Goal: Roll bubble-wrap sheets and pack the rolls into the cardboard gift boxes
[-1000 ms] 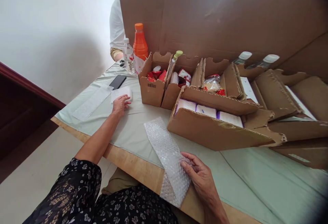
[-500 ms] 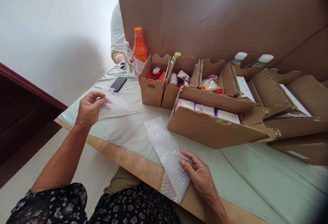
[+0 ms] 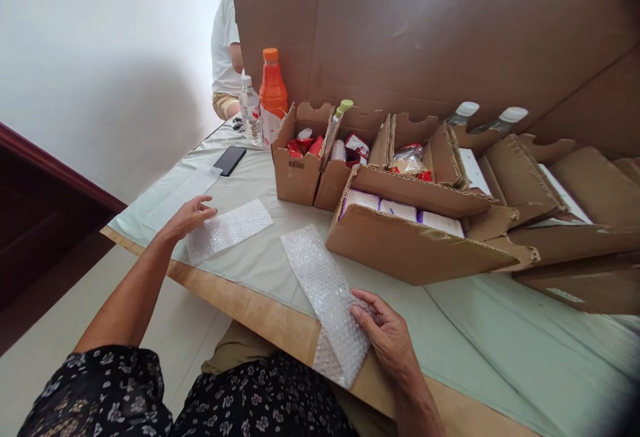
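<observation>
Right grip (image 3: 386, 336) pinches a bubble-wrap strip (image 3: 320, 280) that runs forward-left from it onto the table (image 3: 250, 307)! Left grip (image 3: 190, 217), fingers loosely spread, at a second strip (image 3: 235, 225) stretching to its right; phone (image 3: 230, 160) lying beyond it.

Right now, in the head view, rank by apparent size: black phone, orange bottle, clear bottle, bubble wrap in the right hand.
1. Bubble wrap in the right hand (nearest of these)
2. Orange bottle
3. Clear bottle
4. Black phone
</observation>
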A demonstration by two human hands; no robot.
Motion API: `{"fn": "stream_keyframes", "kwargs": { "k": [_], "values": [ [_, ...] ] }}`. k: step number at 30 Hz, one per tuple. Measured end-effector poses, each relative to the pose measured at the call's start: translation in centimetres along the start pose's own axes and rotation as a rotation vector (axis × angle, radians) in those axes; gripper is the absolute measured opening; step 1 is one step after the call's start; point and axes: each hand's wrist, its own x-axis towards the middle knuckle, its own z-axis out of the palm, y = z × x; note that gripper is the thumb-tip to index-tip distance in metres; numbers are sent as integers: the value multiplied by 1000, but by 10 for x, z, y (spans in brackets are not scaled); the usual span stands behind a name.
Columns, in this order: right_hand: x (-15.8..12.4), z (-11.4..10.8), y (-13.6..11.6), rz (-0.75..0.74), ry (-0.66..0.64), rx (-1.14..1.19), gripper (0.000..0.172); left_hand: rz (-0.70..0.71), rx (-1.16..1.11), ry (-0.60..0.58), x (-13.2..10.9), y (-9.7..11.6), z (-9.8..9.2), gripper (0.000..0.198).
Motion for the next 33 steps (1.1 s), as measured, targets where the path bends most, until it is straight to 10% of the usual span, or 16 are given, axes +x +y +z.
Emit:
{"fn": "stream_keyframes", "kwargs": {
  "k": [7,16,24,33],
  "values": [
    [4,-1,2,4,-3,3,54,33,45,-47,0,2,10,27],
    [4,-1,4,20,0,6,55,35,32,173,27,14,-3,29],
    [2,0,1,-2,9,-25,52,-66,108,100,31,-5,-13,48],
    [4,0,3,-20,-2,-75,51,-90,188,58,19,-17,-15,25]
  ]
}}
